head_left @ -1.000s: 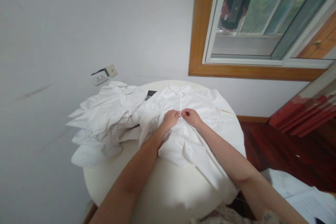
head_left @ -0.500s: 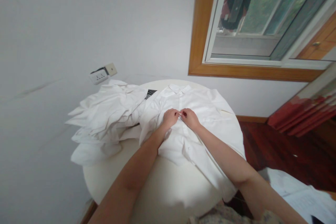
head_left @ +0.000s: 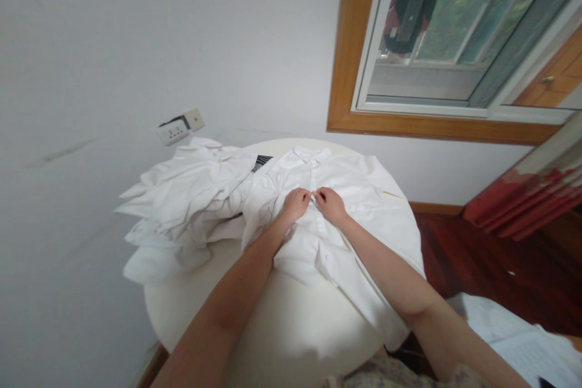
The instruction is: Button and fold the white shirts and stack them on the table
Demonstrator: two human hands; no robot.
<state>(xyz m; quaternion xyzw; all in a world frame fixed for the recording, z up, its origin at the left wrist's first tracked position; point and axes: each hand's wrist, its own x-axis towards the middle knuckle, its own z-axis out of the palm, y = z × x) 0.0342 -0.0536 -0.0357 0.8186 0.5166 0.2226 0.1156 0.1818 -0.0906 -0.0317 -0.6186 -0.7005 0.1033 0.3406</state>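
- Left hand (head_left: 297,203) and right hand (head_left: 331,205), close together, pinch the front of the white shirt (head_left: 343,173).
- It lies on the round table (head_left: 291,327).
- White garments (head_left: 182,185) heap to its left.

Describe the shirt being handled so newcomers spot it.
Start at the round cream table. Right of its crumpled white cloth heap lies a white collared shirt: unlike that heap, spread out, its front pinched by left hand and right hand.
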